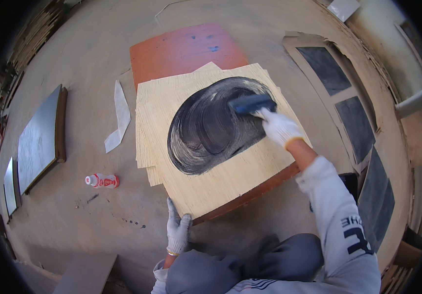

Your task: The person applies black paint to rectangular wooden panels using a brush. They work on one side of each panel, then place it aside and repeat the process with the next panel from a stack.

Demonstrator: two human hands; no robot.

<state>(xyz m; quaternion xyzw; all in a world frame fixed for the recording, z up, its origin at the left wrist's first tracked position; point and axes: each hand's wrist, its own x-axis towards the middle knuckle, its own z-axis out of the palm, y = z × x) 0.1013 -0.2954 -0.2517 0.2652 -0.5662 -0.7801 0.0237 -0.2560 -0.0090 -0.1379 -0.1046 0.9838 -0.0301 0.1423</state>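
Pale wood-grained sheets lie stacked and slightly askew, the top wooden sheet point(221, 188) carrying a wide swirl of wet-looking black coating point(206, 130). My right hand point(280, 128), in a white knit glove, is closed around the handle of a wide, dark blue spreader point(252, 104). That tool rests on the upper right of the black patch; its working edge is hard to make out. My left hand point(178, 228), gloved too, grips the sheet's near left corner, thumb and fingers on either side of it. Beneath the stack is a reddish-orange board point(181, 51), showing at the far side and along the near edge.
On the floor at left are a red-and-white bottle point(103, 181), a torn white strip point(119, 115) and a leaning stack of grey panels point(39, 139). To the right, dark panels point(324, 70) lie on brown cardboard point(301, 61). A pale pipe point(417, 100) juts in at far right.
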